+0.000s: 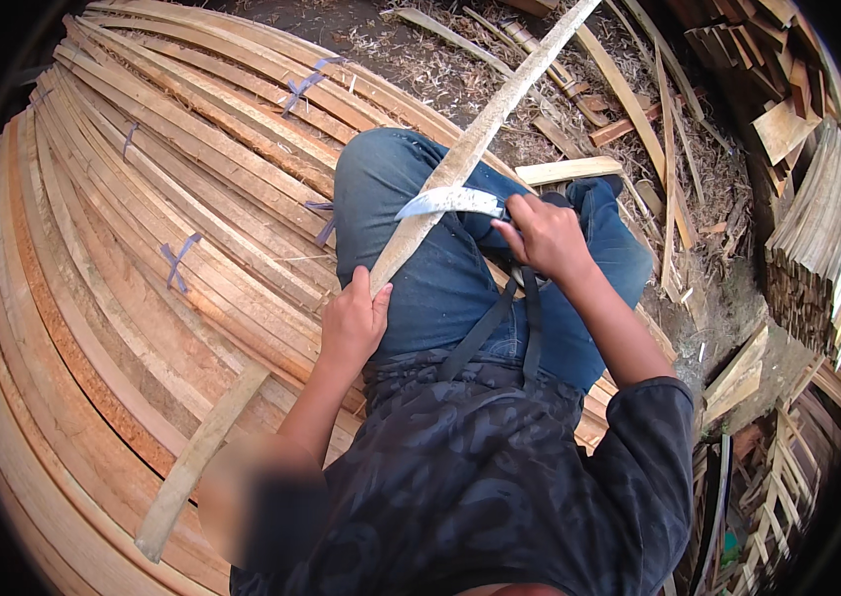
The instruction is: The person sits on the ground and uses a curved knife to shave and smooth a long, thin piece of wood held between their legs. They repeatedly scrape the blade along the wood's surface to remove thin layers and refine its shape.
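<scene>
My left hand (353, 323) grips the near end of a long pale wooden strip (500, 109) that runs up and to the right across my left thigh in blue jeans (440, 283). My right hand (545, 238) is closed on the handle of a curved metal blade (448, 202). The blade lies crosswise against the strip, just above my left hand.
A big bundle of long curved wooden slats (142, 258), tied with blue bands, fills the left side under me. A loose board (197, 457) rests on it at lower left. Shavings and offcuts (629, 109) litter the ground ahead. Stacked cut strips (828, 228) stand at right.
</scene>
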A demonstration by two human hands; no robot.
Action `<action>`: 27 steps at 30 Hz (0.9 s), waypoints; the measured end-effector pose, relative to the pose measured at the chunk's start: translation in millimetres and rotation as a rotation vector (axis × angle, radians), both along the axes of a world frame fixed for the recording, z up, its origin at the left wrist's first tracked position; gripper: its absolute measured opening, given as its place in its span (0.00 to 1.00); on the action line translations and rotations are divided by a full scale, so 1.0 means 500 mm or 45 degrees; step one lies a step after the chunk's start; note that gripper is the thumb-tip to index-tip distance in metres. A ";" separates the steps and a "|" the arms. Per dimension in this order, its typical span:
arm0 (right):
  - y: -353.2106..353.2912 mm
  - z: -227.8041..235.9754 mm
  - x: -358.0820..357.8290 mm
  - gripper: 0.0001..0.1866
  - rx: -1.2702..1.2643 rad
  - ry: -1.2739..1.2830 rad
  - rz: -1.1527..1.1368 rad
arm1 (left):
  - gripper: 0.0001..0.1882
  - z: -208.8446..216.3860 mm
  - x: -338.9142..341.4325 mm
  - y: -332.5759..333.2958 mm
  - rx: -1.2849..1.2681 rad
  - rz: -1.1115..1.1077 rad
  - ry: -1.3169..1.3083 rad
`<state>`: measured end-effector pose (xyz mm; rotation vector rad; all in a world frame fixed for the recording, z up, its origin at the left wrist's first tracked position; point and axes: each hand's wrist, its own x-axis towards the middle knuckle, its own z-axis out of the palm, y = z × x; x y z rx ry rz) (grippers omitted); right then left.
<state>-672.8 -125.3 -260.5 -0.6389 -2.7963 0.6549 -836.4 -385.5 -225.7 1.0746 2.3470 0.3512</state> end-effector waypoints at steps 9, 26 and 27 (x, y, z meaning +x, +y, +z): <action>-0.017 0.003 -0.014 0.17 0.018 0.032 -0.006 | 0.17 -0.006 0.000 0.004 0.003 0.002 0.024; 0.124 -0.090 -0.024 0.15 0.035 0.227 -0.613 | 0.19 0.013 -0.012 0.044 -0.033 0.008 -0.097; 0.108 -0.090 -0.030 0.15 -0.034 0.246 -0.615 | 0.19 0.006 -0.012 0.041 -0.012 0.039 -0.141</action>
